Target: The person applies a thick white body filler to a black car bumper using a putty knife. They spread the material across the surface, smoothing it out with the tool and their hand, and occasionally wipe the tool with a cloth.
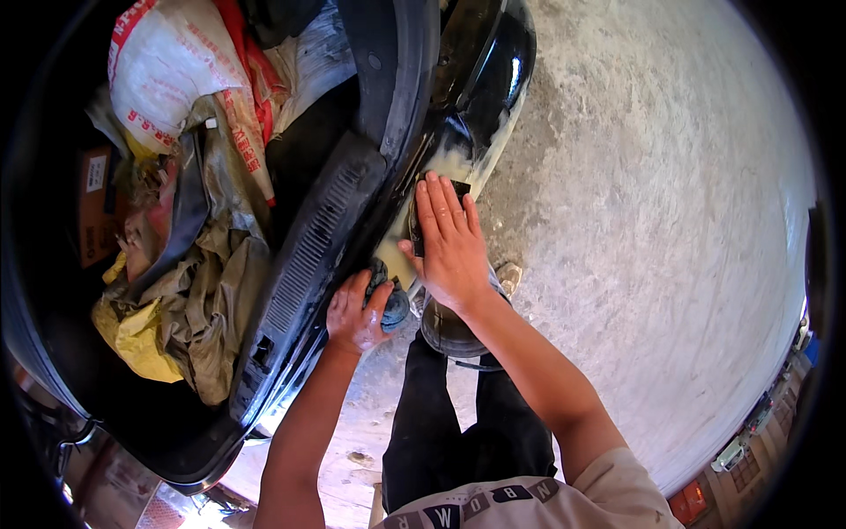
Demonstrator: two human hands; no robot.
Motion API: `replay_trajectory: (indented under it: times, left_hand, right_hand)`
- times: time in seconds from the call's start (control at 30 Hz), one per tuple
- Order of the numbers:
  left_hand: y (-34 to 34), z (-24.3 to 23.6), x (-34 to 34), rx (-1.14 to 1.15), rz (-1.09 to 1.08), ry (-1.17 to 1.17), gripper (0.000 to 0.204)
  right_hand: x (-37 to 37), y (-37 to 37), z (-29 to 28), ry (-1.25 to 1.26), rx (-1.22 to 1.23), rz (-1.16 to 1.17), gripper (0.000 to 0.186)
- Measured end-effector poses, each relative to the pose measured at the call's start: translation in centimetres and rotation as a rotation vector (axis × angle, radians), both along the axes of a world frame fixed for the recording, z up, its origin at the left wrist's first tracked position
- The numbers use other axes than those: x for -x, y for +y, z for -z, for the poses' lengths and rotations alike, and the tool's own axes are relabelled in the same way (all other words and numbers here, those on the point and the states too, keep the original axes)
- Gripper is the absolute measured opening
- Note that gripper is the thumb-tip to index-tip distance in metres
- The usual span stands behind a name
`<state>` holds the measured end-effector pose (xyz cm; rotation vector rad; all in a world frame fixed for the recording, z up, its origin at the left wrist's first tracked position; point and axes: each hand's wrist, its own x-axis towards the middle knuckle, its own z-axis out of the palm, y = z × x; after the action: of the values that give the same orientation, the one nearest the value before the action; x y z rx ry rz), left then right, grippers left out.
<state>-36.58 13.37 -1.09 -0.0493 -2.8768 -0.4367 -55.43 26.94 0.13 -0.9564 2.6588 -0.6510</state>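
A black car bumper with pale, smeared filler on it runs along the edge of an open trunk. My right hand presses a dark piece of sandpaper against the filler, its fingers stretched out and its thumb along the near left edge. Most of the sandpaper lies hidden under the palm. Closer to me and to the left, my left hand is closed round a bunched, wet-looking blue-grey rag beside the bumper. Whitish residue marks both hands.
A dark bucket stands below my hands, by my legs. The trunk holds a white and red sack, crumpled sheeting and a cardboard box. A ribbed trunk sill borders it. Rough concrete floor extends right.
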Motion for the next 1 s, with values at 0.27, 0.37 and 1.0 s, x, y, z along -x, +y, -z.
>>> replay_trajectory:
  times: [0.27,0.37,1.0]
  left_hand:
    - [-0.3,-0.1,-0.2,-0.027,0.019,-0.053,0.064]
    - [-0.2,0.0,0.0,-0.007,0.019,-0.022,0.066]
    - [-0.4,0.3,-0.2,-0.039,0.027,-0.038,0.082]
  right_hand:
    - [0.1,0.4,-0.1,0.041,0.063,0.088,0.081]
    - [0.0,0.6,-0.6,-0.003,0.048,0.044,0.081]
    - [0.4,0.8,0.0,0.077,0.143,0.069,0.077]
